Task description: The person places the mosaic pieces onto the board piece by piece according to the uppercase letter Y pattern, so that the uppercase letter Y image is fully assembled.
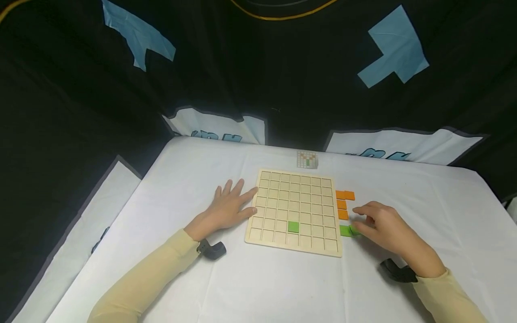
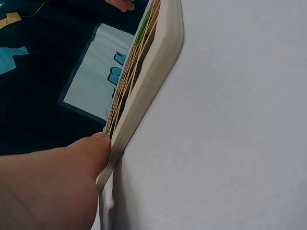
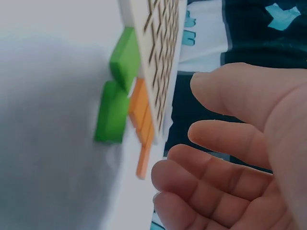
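Observation:
A pale wooden grid board (image 1: 271,197) lies flat on the table, with one green square tile (image 1: 293,227) in a cell of its lower part. My left hand (image 1: 228,208) rests at the board's left edge with fingers spread; in the left wrist view its thumb (image 2: 88,151) touches the rim. To the right of the board, my right hand (image 1: 383,229) hovers by two loose green tiles (image 1: 345,230). In the right wrist view, thumb and fingers are apart with nothing between them, and the green tiles (image 3: 111,115) lie beside the board.
Several orange tiles (image 1: 341,204) lie along the board's right edge, above the green ones. A small card with a coloured grid pattern (image 1: 307,159) is behind the board. White cloth covers the table (image 1: 258,287); a dark curtain (image 1: 282,80) hangs beyond its far edge.

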Demonstrator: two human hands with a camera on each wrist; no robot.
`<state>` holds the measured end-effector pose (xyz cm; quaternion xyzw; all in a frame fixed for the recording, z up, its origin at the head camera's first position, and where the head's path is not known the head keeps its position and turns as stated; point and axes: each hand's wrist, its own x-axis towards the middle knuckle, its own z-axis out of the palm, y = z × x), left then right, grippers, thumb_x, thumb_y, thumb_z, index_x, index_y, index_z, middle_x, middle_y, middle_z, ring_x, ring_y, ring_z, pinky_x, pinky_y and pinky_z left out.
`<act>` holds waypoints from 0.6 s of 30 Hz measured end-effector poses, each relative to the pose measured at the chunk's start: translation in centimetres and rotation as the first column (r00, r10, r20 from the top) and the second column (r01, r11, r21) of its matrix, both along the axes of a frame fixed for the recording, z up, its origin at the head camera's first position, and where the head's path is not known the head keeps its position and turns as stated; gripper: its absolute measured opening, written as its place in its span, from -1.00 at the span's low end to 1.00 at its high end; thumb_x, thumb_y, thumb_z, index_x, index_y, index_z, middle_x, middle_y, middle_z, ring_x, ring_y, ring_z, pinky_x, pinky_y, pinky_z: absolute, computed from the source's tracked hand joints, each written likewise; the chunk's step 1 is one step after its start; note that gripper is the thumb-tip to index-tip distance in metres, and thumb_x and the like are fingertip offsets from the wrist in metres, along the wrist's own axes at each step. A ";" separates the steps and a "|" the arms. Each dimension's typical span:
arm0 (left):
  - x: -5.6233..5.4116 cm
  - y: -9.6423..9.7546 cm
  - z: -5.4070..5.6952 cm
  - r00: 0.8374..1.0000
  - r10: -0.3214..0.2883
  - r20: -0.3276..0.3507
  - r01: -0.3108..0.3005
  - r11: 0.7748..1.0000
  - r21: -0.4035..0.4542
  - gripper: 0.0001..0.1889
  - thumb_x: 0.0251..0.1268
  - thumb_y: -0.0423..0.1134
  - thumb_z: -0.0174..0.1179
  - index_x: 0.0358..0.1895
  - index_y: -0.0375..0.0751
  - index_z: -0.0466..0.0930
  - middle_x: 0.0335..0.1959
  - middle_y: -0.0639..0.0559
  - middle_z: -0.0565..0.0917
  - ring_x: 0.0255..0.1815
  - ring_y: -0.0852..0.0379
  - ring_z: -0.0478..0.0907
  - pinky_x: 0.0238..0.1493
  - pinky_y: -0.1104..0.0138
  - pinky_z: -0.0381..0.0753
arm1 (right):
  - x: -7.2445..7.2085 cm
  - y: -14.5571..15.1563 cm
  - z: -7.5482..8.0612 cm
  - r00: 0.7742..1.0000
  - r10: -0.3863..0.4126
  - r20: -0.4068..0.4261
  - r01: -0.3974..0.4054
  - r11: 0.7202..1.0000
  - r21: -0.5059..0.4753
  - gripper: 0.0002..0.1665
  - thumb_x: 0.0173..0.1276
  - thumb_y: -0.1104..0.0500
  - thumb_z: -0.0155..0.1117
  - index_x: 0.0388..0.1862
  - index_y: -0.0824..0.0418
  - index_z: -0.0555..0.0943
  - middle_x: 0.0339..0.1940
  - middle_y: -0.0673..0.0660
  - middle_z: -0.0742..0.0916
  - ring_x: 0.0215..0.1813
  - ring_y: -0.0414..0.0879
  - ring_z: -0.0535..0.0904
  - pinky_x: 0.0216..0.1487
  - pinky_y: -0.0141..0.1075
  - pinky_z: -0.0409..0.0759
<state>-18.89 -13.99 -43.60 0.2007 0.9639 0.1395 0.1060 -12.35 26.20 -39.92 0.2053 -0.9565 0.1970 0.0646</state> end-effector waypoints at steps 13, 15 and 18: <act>0.0 0.0 -0.1 1.000 0.004 -0.001 -0.004 1.000 0.009 -0.30 0.53 0.23 -0.04 0.63 0.12 0.13 0.67 -0.35 -0.04 0.65 -0.52 -0.24 0.54 -0.45 -0.23 | -0.1 0.2 -0.6 0.996 0.005 0.094 -0.007 1.000 0.022 -0.60 0.16 0.26 0.53 -0.01 0.37 0.74 -0.29 0.03 0.71 -0.37 -0.27 0.39 -0.36 -0.39 0.43; 0.0 0.0 -0.1 1.000 0.002 -0.002 -0.002 1.000 0.007 -0.30 0.53 0.23 -0.05 0.63 0.12 0.13 0.67 -0.35 -0.04 0.65 -0.53 -0.24 0.53 -0.45 -0.23 | -0.2 0.2 -0.7 0.995 0.010 0.101 -0.013 0.999 0.031 -0.61 0.15 0.27 0.53 -0.03 0.38 0.74 -0.30 0.02 0.71 -0.38 -0.26 0.39 -0.37 -0.39 0.42; 0.0 0.0 -0.1 1.000 0.002 -0.003 -0.002 1.000 0.007 -0.30 0.53 0.23 -0.05 0.63 0.12 0.13 0.67 -0.35 -0.04 0.65 -0.52 -0.24 0.54 -0.44 -0.23 | -0.2 0.1 -0.9 0.993 0.006 0.118 -0.012 0.999 0.046 -0.61 0.15 0.27 0.53 -0.04 0.38 0.75 -0.33 0.01 0.70 -0.39 -0.25 0.39 -0.37 -0.39 0.40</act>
